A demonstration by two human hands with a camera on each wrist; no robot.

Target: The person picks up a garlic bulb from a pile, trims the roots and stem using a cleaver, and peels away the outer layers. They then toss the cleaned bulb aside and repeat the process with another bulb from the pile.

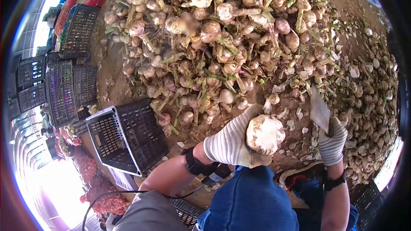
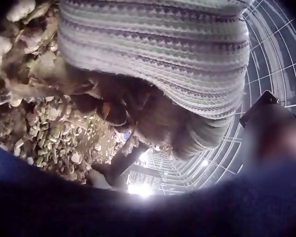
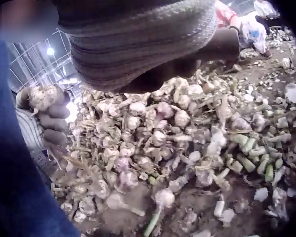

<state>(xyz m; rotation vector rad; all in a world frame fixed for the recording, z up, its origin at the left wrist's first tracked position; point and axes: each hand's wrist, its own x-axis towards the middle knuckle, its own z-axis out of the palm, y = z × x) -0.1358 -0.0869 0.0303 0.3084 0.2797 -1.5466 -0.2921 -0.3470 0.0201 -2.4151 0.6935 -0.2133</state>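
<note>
My left hand [image 1: 234,139], in a striped knit glove, grips a large garlic bulb [image 1: 265,134] with its pale, flat face turned up to the head camera. That bulb [image 3: 43,98] also shows at the left of the right wrist view, with gloved fingertips around it. My right hand [image 1: 333,142], gloved alike, holds a knife by its handle, and the wide, dirt-smeared knife blade [image 1: 320,110] points away from me. Blade and bulb are apart. A big heap of garlic [image 1: 209,32] with stalks lies in front of both hands. In the left wrist view, the glove [image 2: 158,54] hides most of the hold.
A black crate with a pale rim [image 1: 116,143] lies tipped at the left. More crates [image 1: 60,85] are stacked behind it, near red mesh sacks [image 1: 107,199]. Trimmed bulbs [image 1: 368,115] spread at the right. Cut stalks [image 3: 256,158] litter the soil.
</note>
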